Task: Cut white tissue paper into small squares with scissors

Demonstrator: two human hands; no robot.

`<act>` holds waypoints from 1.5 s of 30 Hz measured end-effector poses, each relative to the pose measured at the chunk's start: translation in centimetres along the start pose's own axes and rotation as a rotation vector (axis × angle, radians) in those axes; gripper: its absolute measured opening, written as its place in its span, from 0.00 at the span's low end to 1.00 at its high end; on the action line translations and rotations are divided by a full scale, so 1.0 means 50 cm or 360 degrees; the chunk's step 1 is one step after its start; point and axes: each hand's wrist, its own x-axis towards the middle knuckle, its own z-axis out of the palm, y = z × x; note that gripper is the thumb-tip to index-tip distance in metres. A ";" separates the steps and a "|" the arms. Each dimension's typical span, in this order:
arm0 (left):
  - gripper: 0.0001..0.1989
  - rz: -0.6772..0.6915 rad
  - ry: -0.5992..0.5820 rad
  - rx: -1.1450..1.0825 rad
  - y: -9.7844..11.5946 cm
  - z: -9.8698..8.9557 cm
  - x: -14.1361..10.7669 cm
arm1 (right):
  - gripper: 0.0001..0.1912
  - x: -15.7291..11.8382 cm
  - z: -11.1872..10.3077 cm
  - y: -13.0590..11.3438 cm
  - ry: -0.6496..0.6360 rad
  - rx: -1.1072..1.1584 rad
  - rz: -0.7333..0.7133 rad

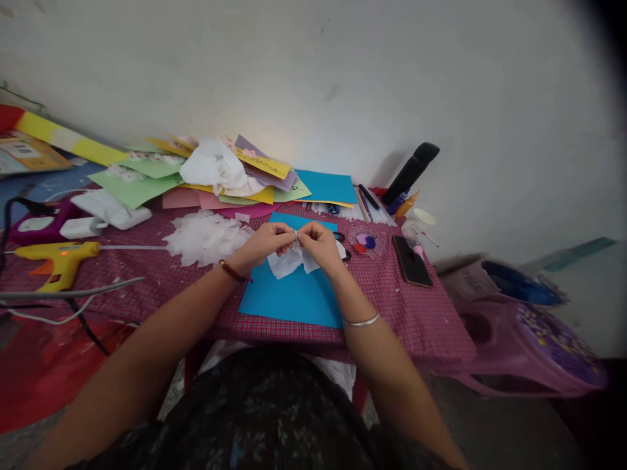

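While both forearms reach in over the table (pixel 396 313), the left hand (pixel 275 240) and the right hand (pixel 319 244) meet just above a blue sheet (pixel 289 301), and between them is a piece of white tissue (pixel 285 262)! Each grip is closed, thumb and fingers together on the tissue's gathered top, the two sets of fingertips almost touching. Below them the tissue fans out in loose folds over the blue sheet, near its far half. A dark red bracelet (pixel 232 271) rings the left wrist, and a silver bangle (pixel 361 321) circles the right forearm.

Just beside the right hand, the dark handles of scissors (pixel 347 255) poke out. Over to the left sits a fluffy heap of white pieces (pixel 203 239), and beyond it lies the yellow glue gun (pixel 61 260), a pale stick running from its back towards the heap. Farther back, coloured cards (pixel 142 189) overlap in a messy spread, with crumpled white paper (pixel 213 164) on top. Across on the right, small red and blue pieces (pixel 365 244) lie near the scissors, and a dark phone (pixel 412 261) rests flat near the table's right edge.
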 end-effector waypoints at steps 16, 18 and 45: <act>0.05 -0.0174 -0.0066 -0.0445 -0.015 -0.009 0.016 | 0.03 0.003 -0.002 0.012 -0.0021 -0.0078 -0.0103; 0.06 -0.0187 -0.0074 -0.0430 -0.018 -0.010 0.017 | 0.03 0.003 -0.003 0.011 -0.0018 -0.0107 -0.0119; 0.04 0.0075 0.0070 -0.0137 -0.022 -0.006 0.017 | 0.04 0.001 -0.003 0.004 -0.0069 -0.0134 -0.0090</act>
